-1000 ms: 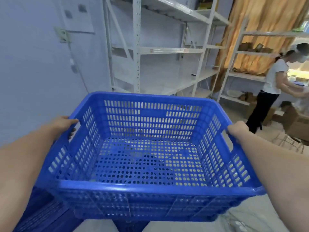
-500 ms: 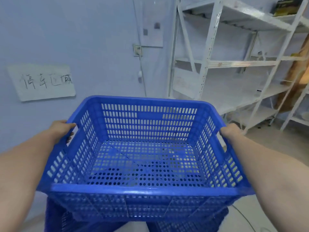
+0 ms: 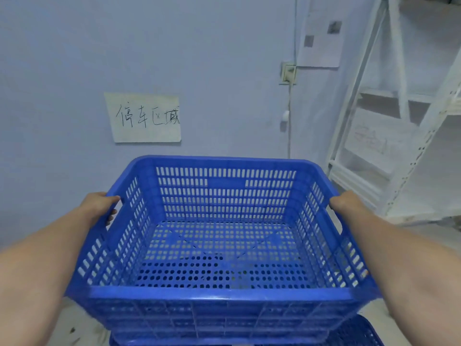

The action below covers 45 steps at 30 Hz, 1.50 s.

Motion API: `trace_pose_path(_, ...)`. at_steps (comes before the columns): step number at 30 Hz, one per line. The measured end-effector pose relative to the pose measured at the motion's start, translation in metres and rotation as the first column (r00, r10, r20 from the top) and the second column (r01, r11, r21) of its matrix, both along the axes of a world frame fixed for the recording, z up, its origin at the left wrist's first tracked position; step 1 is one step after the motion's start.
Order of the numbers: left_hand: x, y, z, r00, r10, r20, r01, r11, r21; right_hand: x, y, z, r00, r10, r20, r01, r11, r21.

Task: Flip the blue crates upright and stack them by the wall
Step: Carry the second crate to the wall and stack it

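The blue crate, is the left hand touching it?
Touching. The head view shows the left hand wrapped over the blue crate's left rim, fingers curling under it. The right hand grips the opposite rim.

Pale blue wall fills the upper frame. Centre left: a paper sign with handwritten characters. Upper right: a wall socket with a hanging cable, beside a posted sheet. Right edge: white metal shelving. Lower left corner: light floor.
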State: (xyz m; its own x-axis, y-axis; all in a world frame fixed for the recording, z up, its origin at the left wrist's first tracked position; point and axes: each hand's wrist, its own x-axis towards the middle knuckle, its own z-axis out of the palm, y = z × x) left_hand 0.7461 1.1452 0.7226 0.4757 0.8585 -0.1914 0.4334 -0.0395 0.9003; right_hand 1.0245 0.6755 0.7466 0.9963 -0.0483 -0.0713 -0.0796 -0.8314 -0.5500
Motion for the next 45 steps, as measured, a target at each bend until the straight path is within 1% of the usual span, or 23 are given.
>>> trace_pose_path(6, -0.019, 0.032, -0.019, 0.988, 0.157, 0.017, -0.156, 0.987, -0.030, 0.039, 0.076, -0.012, 0.994, 0.107, -0.018, -0.107, 0.994, -0.034)
trace_pose_path(10, -0.030, 0.063, -0.028, 0.976, 0.216, 0.006, -0.216, 0.976, -0.028, 0.056, 0.131, -0.023, 0.986, 0.165, -0.010, -0.165, 0.986, 0.028)
trace_pose_path(17, -0.026, 0.141, -0.045, 0.972, 0.234, -0.019, -0.234, 0.972, -0.020, 0.070, 0.216, -0.050, 0.981, 0.190, -0.031, -0.190, 0.982, 0.005)
trace_pose_path(22, -0.005, 0.206, -0.062, 0.980, 0.197, -0.038, -0.197, 0.980, 0.016, 0.079, 0.261, -0.074, 0.987, 0.144, -0.078, -0.145, 0.989, -0.003)
trace_pose_path(27, 0.023, 0.255, -0.082, 0.989, 0.146, -0.030, -0.146, 0.989, -0.003, 0.085, 0.283, -0.097, 0.991, 0.088, -0.102, -0.089, 0.996, -0.014)
trace_pose_path(33, 0.049, 0.280, -0.122, 0.992, 0.122, -0.027, -0.123, 0.992, -0.034, 0.102, 0.295, -0.123, 0.988, 0.034, -0.150, -0.038, 0.999, -0.023)
trace_pose_path(39, 0.064, 0.273, -0.170, 0.984, 0.159, -0.082, -0.163, 0.985, -0.049, 0.132, 0.300, -0.163, 0.978, -0.012, -0.209, 0.016, 1.000, 0.015)
trace_pose_path(45, 0.071, 0.252, -0.211, 0.973, 0.184, -0.142, -0.203, 0.970, -0.132, 0.155, 0.300, -0.222, 0.949, -0.023, -0.315, 0.042, 0.998, 0.052)
